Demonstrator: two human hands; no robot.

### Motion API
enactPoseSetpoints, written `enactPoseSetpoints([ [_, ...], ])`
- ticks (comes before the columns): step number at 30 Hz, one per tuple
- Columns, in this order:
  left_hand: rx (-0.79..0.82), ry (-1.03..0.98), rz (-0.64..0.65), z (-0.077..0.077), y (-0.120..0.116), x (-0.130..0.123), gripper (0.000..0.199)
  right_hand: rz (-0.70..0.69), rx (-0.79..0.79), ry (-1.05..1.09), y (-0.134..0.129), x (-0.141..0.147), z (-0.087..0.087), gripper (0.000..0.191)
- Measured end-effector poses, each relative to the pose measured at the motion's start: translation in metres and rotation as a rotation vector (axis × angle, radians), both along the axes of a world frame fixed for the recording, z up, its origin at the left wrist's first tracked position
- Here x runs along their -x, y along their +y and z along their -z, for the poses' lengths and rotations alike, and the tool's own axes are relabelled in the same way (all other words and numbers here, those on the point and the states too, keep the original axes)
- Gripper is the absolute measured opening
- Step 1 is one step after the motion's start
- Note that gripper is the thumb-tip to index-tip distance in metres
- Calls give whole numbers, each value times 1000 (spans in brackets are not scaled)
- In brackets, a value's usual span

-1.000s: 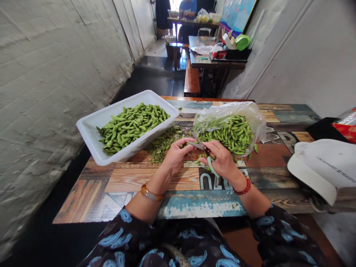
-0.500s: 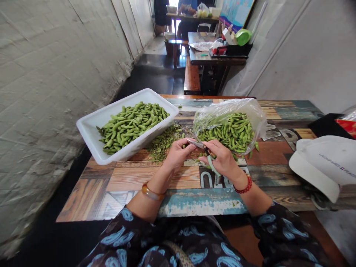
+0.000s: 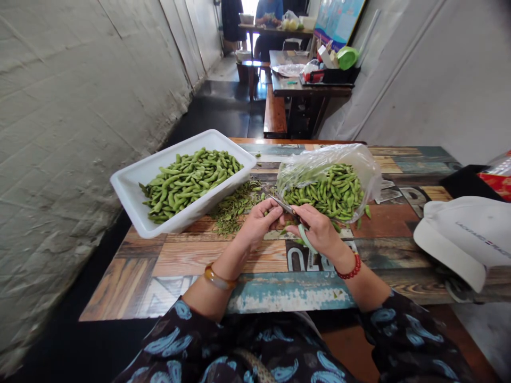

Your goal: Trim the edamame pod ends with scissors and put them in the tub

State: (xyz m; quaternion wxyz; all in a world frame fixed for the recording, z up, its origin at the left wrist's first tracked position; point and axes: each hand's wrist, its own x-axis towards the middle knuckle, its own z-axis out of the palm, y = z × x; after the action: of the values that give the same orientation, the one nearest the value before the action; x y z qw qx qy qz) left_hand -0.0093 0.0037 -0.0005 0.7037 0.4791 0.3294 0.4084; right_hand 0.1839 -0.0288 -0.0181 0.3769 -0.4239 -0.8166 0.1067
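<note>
My right hand is closed around a pair of scissors with pale green handles. Their blades point left and reach the fingertips of my left hand. That hand is pinched closed, and a little of a green edamame pod shows between its fingers. Behind my right hand, a clear plastic bag lies on its side with many edamame pods in its mouth. To the left stands a white plastic tub, also holding many pods. Green trimmings lie in a heap between tub and bag.
Everything rests on a patchwork wood-pattern table. A white cap lies at the right, near a black and red item. Beyond are a bench and another table with goods on it. A person sits farther back.
The scissor blades have tilted slightly, their tips now a little higher over my left fingers. Both hands stay in nearly the same place. Tub and bag have not moved.
</note>
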Motion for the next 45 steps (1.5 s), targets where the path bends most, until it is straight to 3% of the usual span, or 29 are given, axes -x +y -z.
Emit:
enactPoseSetpoints([
  [7,32,-8,42,-4,-1,1,33,78,-14,-42,-1,-3,-1,38],
  [11,125,-111,26,-7,4,5,30,186,-53,-46,2,-10,-2,41],
  [14,145,-78,-7,-5,8,6,25,236,-62,-49,4,-14,-2,42],
  [16,34,70,-32,-1,9,5,25,232,-65,-47,4,-15,-1,42],
  [21,-460,601,-14,11,5,-4,15,222,-60,-57,4,-13,-1,42],
  [24,-529,790,-22,15,1,-8,8,230,-69,-59,4,-12,-1,42],
  [29,-540,864,-22,13,-3,-13,12,228,-57,-89,5,-10,1,40],
  [33,-467,735,-15,8,-1,-10,10,241,-71,-86,5,-11,2,39],
  [40,125,-4,-40,-9,9,8,35,237,-58,15,6,-15,-2,39],
  [45,256,-187,23,-12,7,8,41,197,-74,58,6,-12,1,40],
])
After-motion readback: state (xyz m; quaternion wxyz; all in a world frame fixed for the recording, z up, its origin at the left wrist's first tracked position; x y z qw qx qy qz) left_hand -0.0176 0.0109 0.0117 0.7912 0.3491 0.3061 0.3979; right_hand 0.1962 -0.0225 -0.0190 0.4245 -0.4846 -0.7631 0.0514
